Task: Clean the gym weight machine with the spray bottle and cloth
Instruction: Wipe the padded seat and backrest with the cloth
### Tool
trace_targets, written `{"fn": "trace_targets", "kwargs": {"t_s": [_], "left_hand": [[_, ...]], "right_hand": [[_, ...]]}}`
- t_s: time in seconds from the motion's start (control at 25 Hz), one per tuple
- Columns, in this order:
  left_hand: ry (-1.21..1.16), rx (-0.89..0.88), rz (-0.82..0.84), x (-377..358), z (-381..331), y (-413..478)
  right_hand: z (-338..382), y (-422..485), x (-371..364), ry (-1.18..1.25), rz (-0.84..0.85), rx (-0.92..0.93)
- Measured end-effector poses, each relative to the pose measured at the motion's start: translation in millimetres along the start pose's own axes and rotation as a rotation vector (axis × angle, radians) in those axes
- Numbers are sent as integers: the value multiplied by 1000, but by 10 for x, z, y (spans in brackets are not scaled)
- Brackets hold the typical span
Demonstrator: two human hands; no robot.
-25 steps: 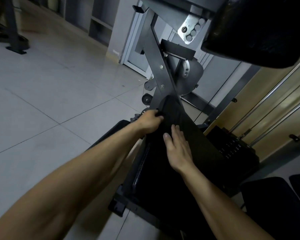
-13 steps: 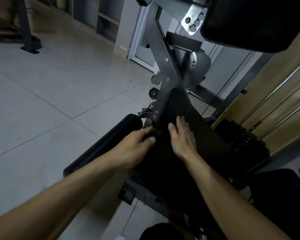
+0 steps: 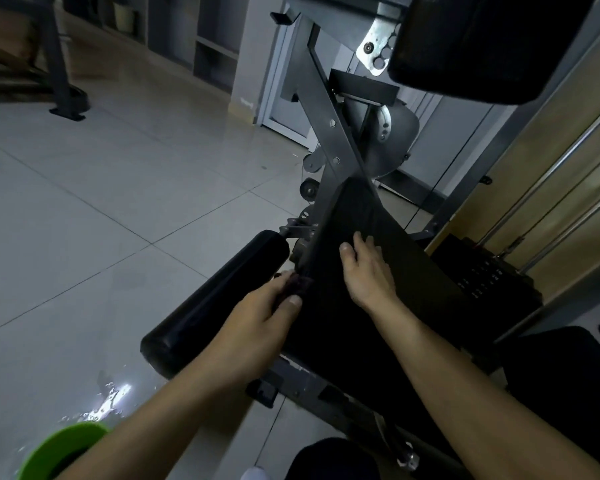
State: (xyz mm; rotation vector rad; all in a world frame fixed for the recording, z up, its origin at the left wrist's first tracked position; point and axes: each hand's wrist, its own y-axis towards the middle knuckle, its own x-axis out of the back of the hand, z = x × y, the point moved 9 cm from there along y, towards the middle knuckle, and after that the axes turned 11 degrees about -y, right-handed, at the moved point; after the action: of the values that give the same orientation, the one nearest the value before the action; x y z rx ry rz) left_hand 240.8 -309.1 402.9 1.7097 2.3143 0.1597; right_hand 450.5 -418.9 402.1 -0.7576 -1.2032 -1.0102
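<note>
Wiping under way on the weight machine [image 3: 329,140], seen from the head camera.
Left hand [image 3: 267,320] grips a dark cloth [image 3: 297,284] against the left edge of the slanted black pad [image 3: 406,258], beside the roller [image 3: 222,292]; right hand [image 3: 369,271] lies flat on the pad, fingers straight, holding nothing. No spray bottle shows. I judge the pad part-wiped at most, with frame, roller and weight stack [image 3: 482,275] probably left.

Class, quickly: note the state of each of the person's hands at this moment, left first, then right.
Left hand: closed, gripping a dark cloth at the pad's edge.
Right hand: open, fingers resting flat on the black pad.
</note>
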Motion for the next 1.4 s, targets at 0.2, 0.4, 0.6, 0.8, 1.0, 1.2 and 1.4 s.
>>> {"fn": "trace_targets", "kwargs": {"t_s": [0.2,0.4,0.6,0.8,1.0,1.2,1.4], "left_hand": [[-29,106,3,1,148,518],[44,97,-64,95,40,619],[171,-111,-241,40,-45,-254],[179,80,-195,172,98,644],[346,-133,-294,24,-46,-211],[12,-258,-250,32,-210,-286],[-123,-45,25,-258,-306,48]], "right_hand": [[229,-727,-182,-25,29,160],[289,-427,-104,-5,25,13],[283,-414,-135,-12,2,-11],[282,-403,-111,-7,-11,-5],[263,-438,-59,63,-70,-3],[665,-1268,421,750,-193,392],[915,-1635,387,1047,-94,413]]}}
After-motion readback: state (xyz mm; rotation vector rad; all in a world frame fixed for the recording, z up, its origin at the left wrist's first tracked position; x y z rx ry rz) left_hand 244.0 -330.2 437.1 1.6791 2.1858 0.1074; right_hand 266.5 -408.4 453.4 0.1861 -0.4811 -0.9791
